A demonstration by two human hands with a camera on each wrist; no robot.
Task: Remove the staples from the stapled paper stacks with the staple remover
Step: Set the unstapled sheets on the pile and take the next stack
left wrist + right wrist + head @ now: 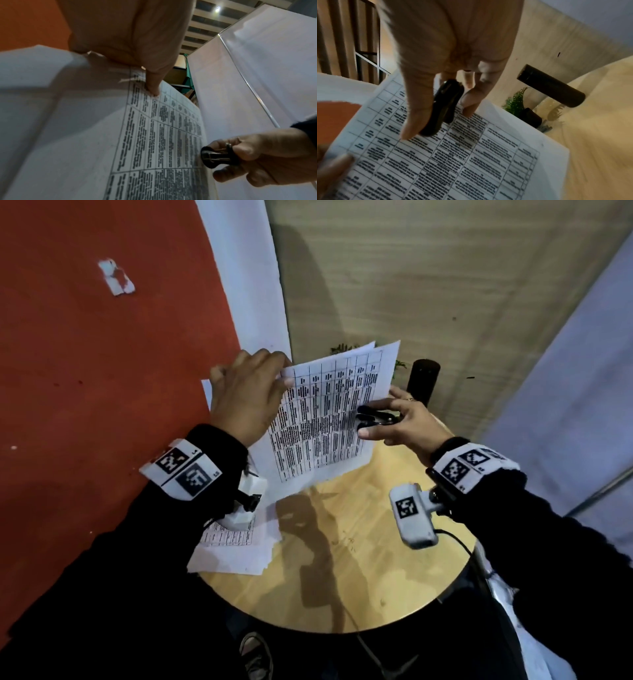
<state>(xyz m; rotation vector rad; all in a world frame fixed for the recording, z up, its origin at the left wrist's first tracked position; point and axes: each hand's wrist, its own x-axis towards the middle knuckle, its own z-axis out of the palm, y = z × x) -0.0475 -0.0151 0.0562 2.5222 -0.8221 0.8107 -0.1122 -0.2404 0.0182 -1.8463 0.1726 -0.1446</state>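
Note:
A stack of printed table sheets (325, 412) is held up above the round wooden table (359, 559). My left hand (246, 395) pinches its upper left corner, thumb on the front page (152, 86). My right hand (400, 419) grips a black staple remover (375, 416) between thumb and fingers at the stack's right edge. In the left wrist view the staple remover (217, 157) sits just off the paper stack (154, 142). In the right wrist view the staple remover (445, 106) hangs over the paper stack (453, 155). No staple can be made out.
Another pile of printed sheets (236, 546) lies on the table's left edge under my left wrist. A black cylinder (423, 381) and a small green plant (520, 108) stand at the table's far side. Red floor (85, 371) lies to the left.

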